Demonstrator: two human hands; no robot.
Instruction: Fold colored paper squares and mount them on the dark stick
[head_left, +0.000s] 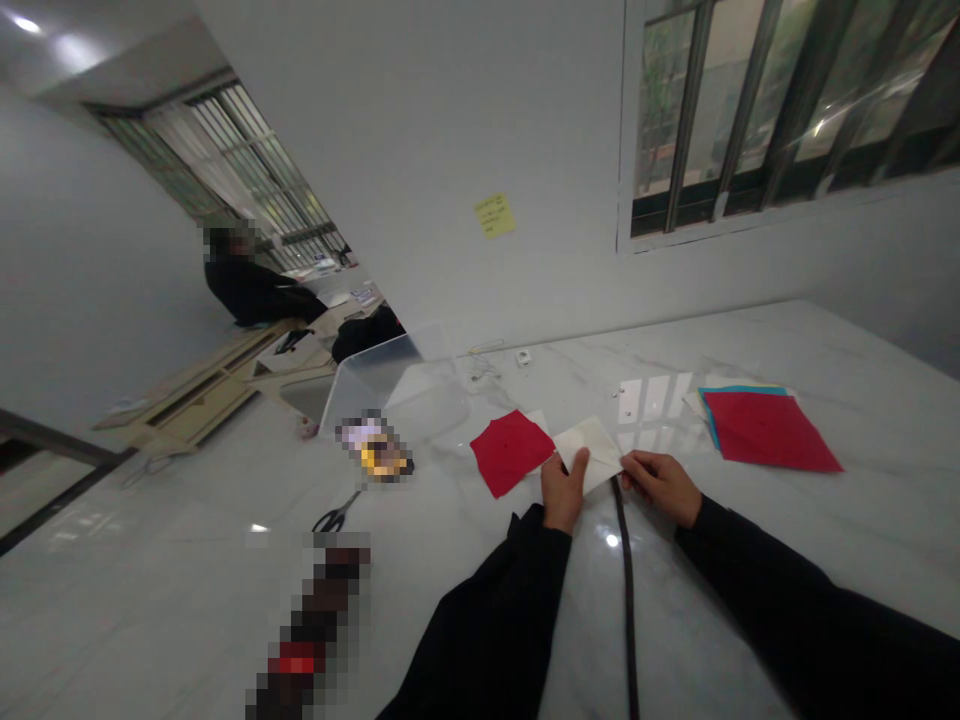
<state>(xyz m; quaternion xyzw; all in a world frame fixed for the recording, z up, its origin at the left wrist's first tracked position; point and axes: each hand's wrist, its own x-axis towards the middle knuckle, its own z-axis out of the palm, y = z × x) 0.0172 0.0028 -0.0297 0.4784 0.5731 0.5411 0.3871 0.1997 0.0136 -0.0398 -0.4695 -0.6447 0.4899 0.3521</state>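
A square of cream paper (591,450), which looks folded, is between my two hands a little above the white marbled table. My left hand (564,488) grips its lower left edge, thumb lying on top. At the right corner, my right hand (664,485) pinches the paper between thumb and bent fingers. Just left of it lies a red paper piece (511,452) with uneven edges, a bit of white paper showing behind it. A dark strap-like strip (627,590) runs from under the paper toward me.
Red sheets (772,430) lie stacked over blue and cream ones at the right. Scissors (336,515) and blurred items are at left, near a clear plastic bin (375,375). A yellow note (494,215) sticks to the wall. A person (251,285) sits far left.
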